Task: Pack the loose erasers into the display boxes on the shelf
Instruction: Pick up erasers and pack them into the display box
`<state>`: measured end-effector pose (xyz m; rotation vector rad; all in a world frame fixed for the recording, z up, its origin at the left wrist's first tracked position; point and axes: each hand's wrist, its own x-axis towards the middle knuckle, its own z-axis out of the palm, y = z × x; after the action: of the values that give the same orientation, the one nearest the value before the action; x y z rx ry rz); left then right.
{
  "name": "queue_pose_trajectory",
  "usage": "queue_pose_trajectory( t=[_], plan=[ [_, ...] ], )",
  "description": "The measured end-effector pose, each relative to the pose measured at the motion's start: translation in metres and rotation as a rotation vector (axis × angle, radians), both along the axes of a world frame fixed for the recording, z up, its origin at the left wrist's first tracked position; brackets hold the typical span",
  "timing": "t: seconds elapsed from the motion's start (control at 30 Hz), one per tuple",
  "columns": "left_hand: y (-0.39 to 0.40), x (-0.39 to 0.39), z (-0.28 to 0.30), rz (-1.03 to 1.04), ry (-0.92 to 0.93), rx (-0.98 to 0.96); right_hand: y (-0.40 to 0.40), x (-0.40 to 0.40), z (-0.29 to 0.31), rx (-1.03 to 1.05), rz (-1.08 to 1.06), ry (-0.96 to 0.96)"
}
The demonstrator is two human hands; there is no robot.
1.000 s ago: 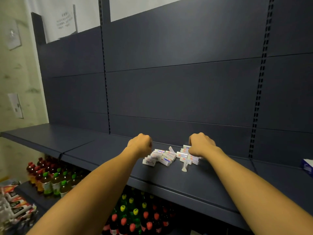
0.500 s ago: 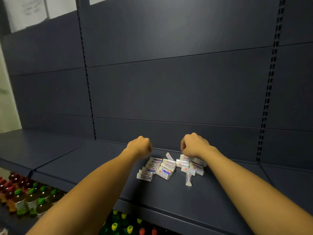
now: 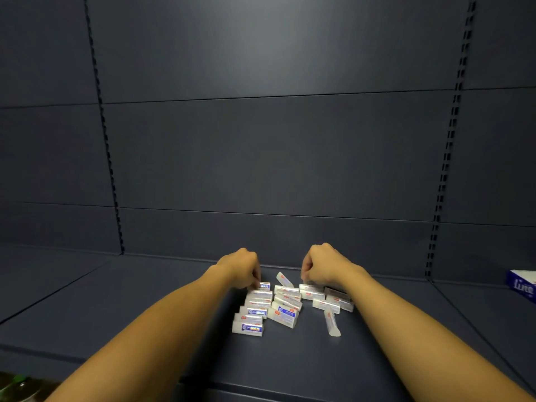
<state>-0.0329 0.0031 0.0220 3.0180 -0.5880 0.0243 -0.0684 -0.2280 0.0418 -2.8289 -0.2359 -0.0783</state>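
The loose erasers (image 3: 278, 307) sit in a messy cluster on the dark shelf (image 3: 145, 300), roughly mid-shelf and closer to the back panel than the front lip. Most lie flat in two rough rows, one little sleeve (image 3: 284, 280) sticks up tilted at the back, and another eraser (image 3: 331, 322) lies off by itself at the near right of the pile, pointing toward the front edge.

Compared with half a second back, the pile looks about the same. What changed is mostly the view: it has tipped up and swung right, so the bottles on the lower shelf are nearly gone and a blue box (image 3: 522, 287) now shows at the far right.

The left hand (image 3: 242, 269) is curled knuckles-up, fingertips down on the back-left eraser (image 3: 262, 285); looks like it's pinching it, but the contact is partly hidden. The right hand (image 3: 320, 264) is curled too, over the back-right erasers (image 3: 311, 290); can't really tell if it has hold of one.

Room-wise: plenty of bare shelf left of the pile and in front of it down to the front lip. On the right there's open shelf until the blue box, which is well apart. The back panel (image 3: 275, 155) is just behind both hands.
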Motion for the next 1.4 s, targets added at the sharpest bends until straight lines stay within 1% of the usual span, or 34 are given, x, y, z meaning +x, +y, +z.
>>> queue_pose_trajectory(
  t=[0.2, 0.4, 0.57, 0.7, 0.8, 0.9, 1.0, 1.07, 1.23, 1.4],
  plan=[
    [0.025, 0.012, 0.007, 0.012, -0.038, -0.074, 0.029, 0.015, -0.013, 0.041, -0.080, -0.005],
    [0.043, 0.016, 0.007, -0.002, -0.029, -0.104, 0.044, 0.027, -0.023, 0.101, -0.206, 0.035],
    [0.050, 0.020, 0.008, 0.020, -0.042, -0.142, 0.052, 0.037, -0.019, 0.142, -0.224, 0.064],
    [0.054, 0.021, 0.004, 0.031, -0.038, -0.151, 0.060, 0.036, -0.013, 0.067, -0.205, 0.148],
    [0.057, 0.019, 0.002, 0.038, -0.038, -0.145, 0.064, 0.037, -0.015, 0.026, -0.195, 0.165],
    [0.060, 0.018, 0.003, 0.042, -0.038, -0.149, 0.067, 0.033, -0.014, -0.030, -0.181, 0.109],
    [0.063, 0.017, 0.005, 0.050, -0.048, -0.162, 0.071, 0.027, -0.010, -0.136, -0.156, 0.021],
    [0.064, 0.017, 0.008, 0.053, -0.057, -0.169, 0.072, 0.025, -0.008, -0.159, -0.134, 0.005],
    [0.063, 0.017, 0.014, 0.052, -0.085, -0.206, 0.069, 0.019, -0.004, -0.052, -0.087, -0.013],
    [0.048, 0.016, 0.021, 0.015, -0.124, -0.241, 0.053, 0.005, 0.007, 0.042, -0.136, -0.070]
  ],
)
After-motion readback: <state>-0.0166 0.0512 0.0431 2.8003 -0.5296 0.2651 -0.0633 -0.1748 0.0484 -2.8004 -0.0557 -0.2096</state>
